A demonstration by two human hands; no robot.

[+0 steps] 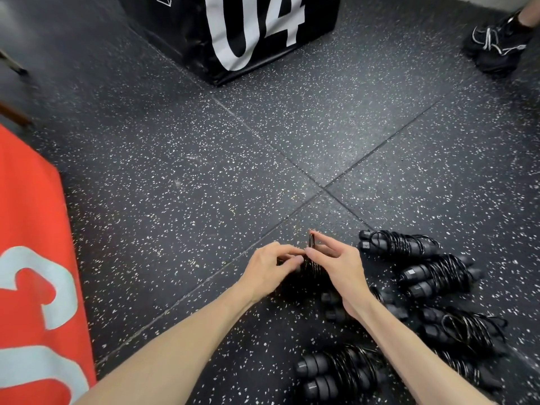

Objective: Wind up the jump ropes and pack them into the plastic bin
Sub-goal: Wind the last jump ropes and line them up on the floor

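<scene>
Between my two hands is a black jump rope point(311, 267), its cord coiled round its handles. My left hand point(270, 270) grips the bundle from the left. My right hand point(339, 266) pinches a small loop of the cord that stands up above the coils. To the right, on the speckled floor, lie several wound black jump ropes point(400, 244), point(435, 273), point(464, 328), point(342, 372). One more bundle point(333, 305) lies partly under my right wrist. No plastic bin is in view.
A black padded box point(233, 33) marked "04" stands at the top centre. A red padded box point(32, 258) fills the left edge. Another person's black shoe point(496, 42) is at the top right. Dark speckled rubber floor tiles point(181, 176) stretch between them.
</scene>
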